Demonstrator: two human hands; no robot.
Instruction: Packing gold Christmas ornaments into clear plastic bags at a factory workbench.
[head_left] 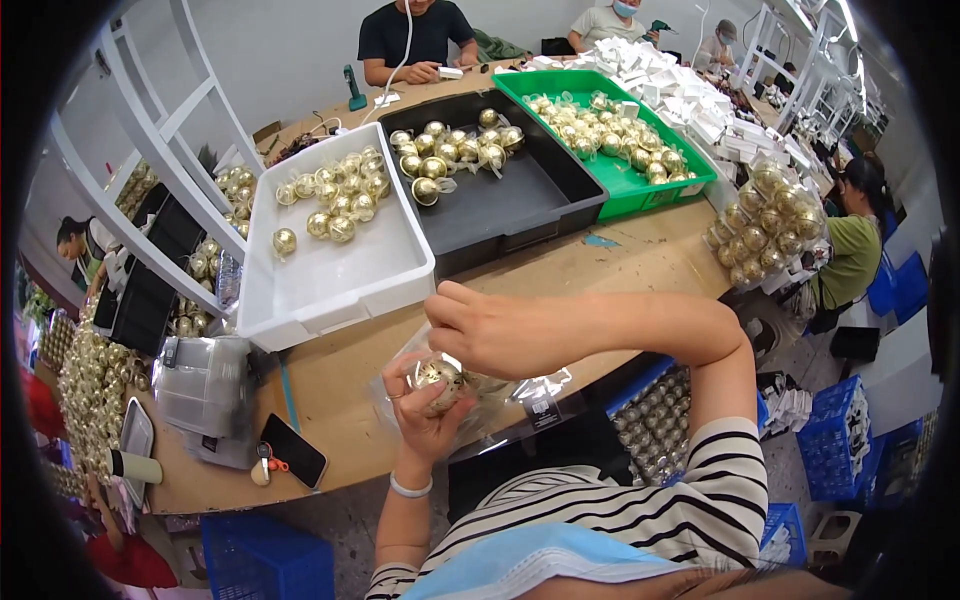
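Near the table's front edge, my left hand (425, 428) is closed around a shiny gold ball (440, 380) with dark marks on its top, holding it from below. My right hand (492, 335) reaches across just above the ball, its fingers curled in; whatever they pinch, if anything, is hidden. Beneath and beside the ball lies clear plastic packaging with a black label (543, 413). Beyond my hands stand a white tray (345, 270), a black tray (500, 215) and a green tray (605, 203), each with several gold balls in it, many in clear wrapping.
On the left, a stack of clear plastic packs (205, 390), a phone (293, 452), keys (263, 465) and a cup (135, 466) rest on the brown table (350, 440). Packed gold balls (765, 225) stand at right. White boxes (680, 85) pile up behind; other people work around.
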